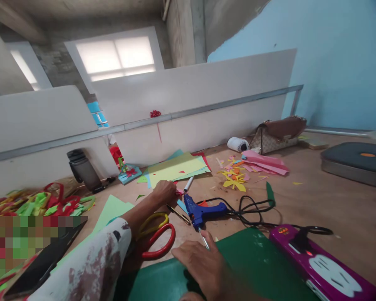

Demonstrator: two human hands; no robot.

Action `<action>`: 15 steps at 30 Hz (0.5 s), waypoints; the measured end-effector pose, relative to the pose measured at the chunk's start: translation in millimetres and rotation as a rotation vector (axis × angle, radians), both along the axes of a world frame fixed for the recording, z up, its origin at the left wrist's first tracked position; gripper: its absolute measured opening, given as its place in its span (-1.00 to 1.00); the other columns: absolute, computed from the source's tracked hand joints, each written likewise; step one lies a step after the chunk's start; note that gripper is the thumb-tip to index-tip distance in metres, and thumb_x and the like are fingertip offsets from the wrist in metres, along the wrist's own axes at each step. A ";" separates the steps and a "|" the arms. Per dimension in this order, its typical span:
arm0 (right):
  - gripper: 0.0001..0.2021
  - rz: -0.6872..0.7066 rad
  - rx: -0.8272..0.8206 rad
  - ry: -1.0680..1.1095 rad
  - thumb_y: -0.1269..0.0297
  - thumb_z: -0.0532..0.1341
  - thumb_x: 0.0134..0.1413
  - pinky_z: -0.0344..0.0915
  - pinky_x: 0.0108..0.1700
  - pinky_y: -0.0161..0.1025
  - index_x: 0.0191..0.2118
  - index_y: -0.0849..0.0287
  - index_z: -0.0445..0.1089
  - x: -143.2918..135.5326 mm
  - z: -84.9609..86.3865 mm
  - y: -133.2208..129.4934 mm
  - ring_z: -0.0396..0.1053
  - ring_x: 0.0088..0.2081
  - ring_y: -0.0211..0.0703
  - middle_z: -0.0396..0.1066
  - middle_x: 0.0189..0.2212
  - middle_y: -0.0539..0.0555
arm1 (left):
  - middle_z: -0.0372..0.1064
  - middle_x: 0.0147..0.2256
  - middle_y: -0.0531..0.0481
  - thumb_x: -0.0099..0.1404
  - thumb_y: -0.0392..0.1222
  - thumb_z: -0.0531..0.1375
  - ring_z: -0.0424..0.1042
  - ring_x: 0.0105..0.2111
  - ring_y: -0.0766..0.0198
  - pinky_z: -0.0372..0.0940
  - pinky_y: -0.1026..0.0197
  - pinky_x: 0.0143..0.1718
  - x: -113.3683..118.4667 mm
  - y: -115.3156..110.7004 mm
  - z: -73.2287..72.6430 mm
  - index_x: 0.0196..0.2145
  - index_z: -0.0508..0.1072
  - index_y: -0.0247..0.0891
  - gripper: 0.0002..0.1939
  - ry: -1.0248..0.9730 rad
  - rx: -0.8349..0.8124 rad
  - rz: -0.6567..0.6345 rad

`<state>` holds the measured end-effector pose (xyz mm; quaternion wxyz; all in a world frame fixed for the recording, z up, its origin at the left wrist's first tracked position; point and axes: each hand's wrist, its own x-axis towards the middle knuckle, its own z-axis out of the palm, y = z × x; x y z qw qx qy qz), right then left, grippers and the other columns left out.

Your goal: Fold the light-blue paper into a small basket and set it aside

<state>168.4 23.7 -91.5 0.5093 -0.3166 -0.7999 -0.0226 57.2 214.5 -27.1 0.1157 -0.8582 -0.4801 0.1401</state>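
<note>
My left hand [165,192] reaches over the table, fingers curled beside a small pinkish-red piece [179,192]; its fingertips are partly hidden. Just right of it lies a blue glue gun [196,211] with a white glue stick [189,184] in its back end. My right hand [202,261] is low over a green board [250,259], fingers apart, close to the thin metal rod [204,239] at the gun's front. Whether it touches the rod I cannot tell. Under my left forearm are red-handled scissors [163,244] and a yellow handle [153,221]. A pen [178,214] lies beside the gun.
A black cord [250,209] loops behind the gun, near a purple power strip [319,263]. Coloured paper sheets [172,169] and yellow scraps [235,182] lie farther back. A dark bottle [84,171], handbag [278,136] and grey case [357,163] stand around. Ribbons [50,200] pile at left.
</note>
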 end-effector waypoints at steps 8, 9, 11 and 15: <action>-0.53 0.116 -0.239 -0.149 -0.09 0.02 0.14 -0.14 0.17 0.11 -0.03 0.19 0.25 11.6 28.9 -10.8 0.40 -0.19 -0.01 0.49 -0.27 0.15 | 0.38 -0.27 -0.15 0.27 -0.36 0.04 0.38 -0.24 0.13 0.31 0.12 -0.33 -31.8 -58.6 27.9 -0.25 0.38 -0.34 -0.85 -0.100 0.175 -0.199; -0.54 0.135 -0.337 -0.210 0.00 0.10 0.11 -0.12 0.16 0.13 0.00 0.23 0.25 13.6 36.9 -14.1 0.37 -0.11 0.03 0.46 -0.18 0.20 | 0.38 -0.29 -0.15 0.26 -0.38 0.04 0.38 -0.27 0.12 0.30 0.13 -0.36 -36.6 -66.5 29.6 -0.26 0.38 -0.33 -0.85 -0.122 0.205 -0.215; -0.60 0.144 -0.487 -0.258 0.18 0.20 0.06 -0.12 0.15 0.19 0.00 0.26 0.27 16.7 51.3 -19.9 0.33 -0.05 0.08 0.45 -0.15 0.21 | 0.37 -0.34 -0.13 0.26 -0.38 0.01 0.38 -0.32 0.14 0.27 0.17 -0.42 -45.2 -80.8 30.4 -0.30 0.37 -0.32 -0.84 -0.168 0.258 -0.232; -0.60 0.102 -0.543 -0.212 0.35 0.23 0.02 -0.22 0.17 0.20 0.03 0.17 0.26 19.2 64.3 -23.7 0.26 0.03 0.06 0.40 -0.04 0.18 | 0.35 -0.39 -0.09 0.30 -0.31 -0.03 0.35 -0.38 0.20 0.23 0.23 -0.47 -58.9 -110.5 23.6 -0.36 0.37 -0.29 -0.81 -0.245 0.312 -0.265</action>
